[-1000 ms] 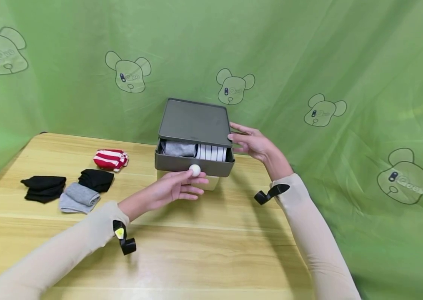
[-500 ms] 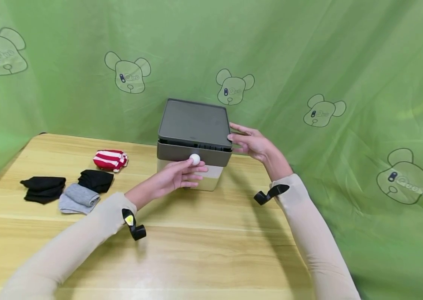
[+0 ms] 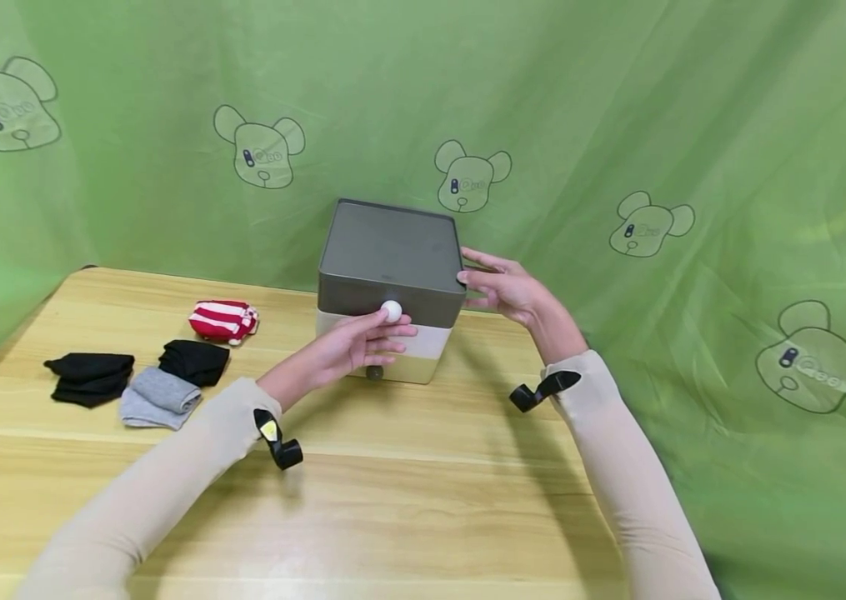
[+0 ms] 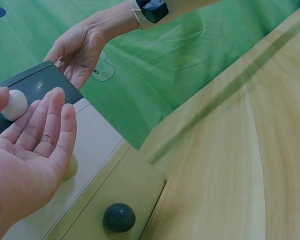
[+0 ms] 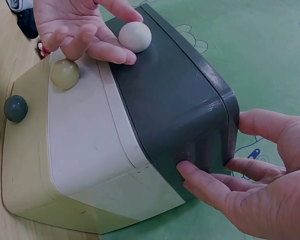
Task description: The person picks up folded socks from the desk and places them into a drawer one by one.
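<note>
A small drawer box (image 3: pixel 392 242) stands with its dark grey top drawer (image 3: pixel 426 307) flush under the lid. My left hand (image 3: pixel 351 343) pinches the round white knob (image 5: pixel 135 37) of that drawer, the thumb above and the fingers below. Its remaining fingers spread loosely in front of the white middle drawer (image 5: pixel 85 130). Against the box's right side rests my right hand (image 3: pixel 508 293). Its fingers (image 5: pixel 205 186) lie nearly straight along the dark side wall, with the thumb at the top edge. What the drawers contain is hidden.
Left of the box lie a red-and-white striped bundle (image 3: pixel 222 321), two folded black cloth pieces (image 3: pixel 91 379) and a folded grey one (image 3: pixel 160 397), on a wooden table (image 3: pixel 407 517). A green curtain (image 3: pixel 362 100) hangs close behind the box and to its right.
The top drawer, open with folded cloth showing a second ago, has slid back into the box. My left hand has moved inward with the knob. My right hand has stayed in place.
</note>
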`<action>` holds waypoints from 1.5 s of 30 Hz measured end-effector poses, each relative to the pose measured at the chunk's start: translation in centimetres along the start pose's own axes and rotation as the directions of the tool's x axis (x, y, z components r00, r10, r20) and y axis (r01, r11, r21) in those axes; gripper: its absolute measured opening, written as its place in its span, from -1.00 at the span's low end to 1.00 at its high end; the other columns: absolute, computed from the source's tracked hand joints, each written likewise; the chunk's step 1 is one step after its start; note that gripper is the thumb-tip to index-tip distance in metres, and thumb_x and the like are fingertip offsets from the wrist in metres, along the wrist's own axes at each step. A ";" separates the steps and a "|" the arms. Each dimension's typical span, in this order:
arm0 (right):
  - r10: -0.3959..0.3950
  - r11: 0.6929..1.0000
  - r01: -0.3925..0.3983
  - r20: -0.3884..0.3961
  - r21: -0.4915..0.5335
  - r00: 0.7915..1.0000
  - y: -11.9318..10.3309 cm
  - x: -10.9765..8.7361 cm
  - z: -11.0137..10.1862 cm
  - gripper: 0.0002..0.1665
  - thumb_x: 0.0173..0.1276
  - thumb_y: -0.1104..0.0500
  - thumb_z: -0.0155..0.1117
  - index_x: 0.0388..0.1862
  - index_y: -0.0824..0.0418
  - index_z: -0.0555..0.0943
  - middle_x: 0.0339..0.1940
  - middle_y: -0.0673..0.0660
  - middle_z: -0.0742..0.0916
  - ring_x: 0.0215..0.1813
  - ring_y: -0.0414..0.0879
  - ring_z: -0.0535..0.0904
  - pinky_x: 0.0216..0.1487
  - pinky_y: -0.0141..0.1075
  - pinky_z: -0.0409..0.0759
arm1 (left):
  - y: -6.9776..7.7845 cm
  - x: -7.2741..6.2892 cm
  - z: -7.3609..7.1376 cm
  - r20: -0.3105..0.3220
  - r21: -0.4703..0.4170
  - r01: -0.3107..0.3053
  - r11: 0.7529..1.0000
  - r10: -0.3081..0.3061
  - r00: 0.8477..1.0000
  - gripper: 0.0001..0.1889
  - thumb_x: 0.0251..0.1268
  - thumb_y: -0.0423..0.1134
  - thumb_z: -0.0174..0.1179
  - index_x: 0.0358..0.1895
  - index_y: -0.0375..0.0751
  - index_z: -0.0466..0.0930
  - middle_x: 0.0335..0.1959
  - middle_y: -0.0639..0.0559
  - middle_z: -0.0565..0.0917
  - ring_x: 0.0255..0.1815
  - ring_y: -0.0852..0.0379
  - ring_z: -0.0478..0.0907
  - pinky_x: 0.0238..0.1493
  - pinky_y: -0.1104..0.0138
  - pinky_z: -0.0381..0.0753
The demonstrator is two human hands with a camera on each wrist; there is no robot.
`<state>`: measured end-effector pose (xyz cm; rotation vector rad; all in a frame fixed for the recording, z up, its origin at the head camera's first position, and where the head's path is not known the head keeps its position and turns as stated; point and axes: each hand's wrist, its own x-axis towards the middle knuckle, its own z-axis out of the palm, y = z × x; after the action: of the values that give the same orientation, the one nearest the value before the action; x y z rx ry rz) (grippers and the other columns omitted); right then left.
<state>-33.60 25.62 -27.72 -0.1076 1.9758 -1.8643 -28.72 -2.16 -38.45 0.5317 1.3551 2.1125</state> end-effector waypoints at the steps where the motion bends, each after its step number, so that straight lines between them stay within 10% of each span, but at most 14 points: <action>1: 0.001 1.000 -0.001 0.001 -0.002 1.000 0.0 0.0 0.0 -0.17 0.55 0.37 0.06 0.69 0.09 0.01 0.64 0.32 0.21 0.59 0.16 0.27 0.58 0.09 0.32 | 0.0 0.0 0.0 -0.001 -0.001 0.001 1.000 -0.001 1.000 -0.41 0.68 -0.02 -0.13 0.49 -0.42 0.25 0.15 0.08 0.74 0.09 0.07 0.69 0.39 0.05 0.57; 25: 0.002 1.000 -0.002 0.005 0.016 1.000 0.4 0.3 -0.3 -0.17 0.55 0.41 0.00 0.69 0.13 -0.01 0.70 0.33 0.02 0.67 0.19 0.09 0.59 0.13 0.25 | -0.9 0.0 -0.2 -0.037 -0.048 0.006 0.999 -0.008 0.999 -0.54 0.66 -0.03 -0.07 0.32 -0.31 0.47 -0.02 0.13 0.79 -0.06 0.18 0.74 0.31 0.14 0.64; 35: -0.001 1.000 0.001 0.004 0.008 1.000 0.4 0.2 -0.1 -0.18 0.56 0.41 -0.01 0.69 0.12 -0.02 0.70 0.33 0.00 0.69 0.19 0.04 0.60 0.14 0.23 | -2.7 -1.8 -2.3 -0.162 -0.049 0.131 0.990 -0.137 0.977 -0.66 0.68 -0.09 -0.12 0.08 -0.26 0.55 -0.14 0.06 0.79 0.01 0.08 0.73 0.40 0.08 0.56; 45: -0.006 1.000 0.006 -0.001 0.007 1.000 0.3 0.4 -0.2 -0.17 0.55 0.39 0.04 0.69 0.09 0.01 0.69 0.32 0.08 0.67 0.19 0.11 0.61 0.13 0.23 | -3.8 -1.7 -2.7 -0.156 -0.020 0.217 0.976 -0.218 0.963 -0.61 0.68 -0.08 -0.11 0.21 -0.32 0.48 -0.07 0.00 0.77 0.24 -0.11 0.64 0.54 -0.08 0.33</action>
<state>-33.97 25.66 -28.10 -0.1108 1.9713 -1.8750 -28.14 -3.87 -43.12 0.2057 1.4257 2.0088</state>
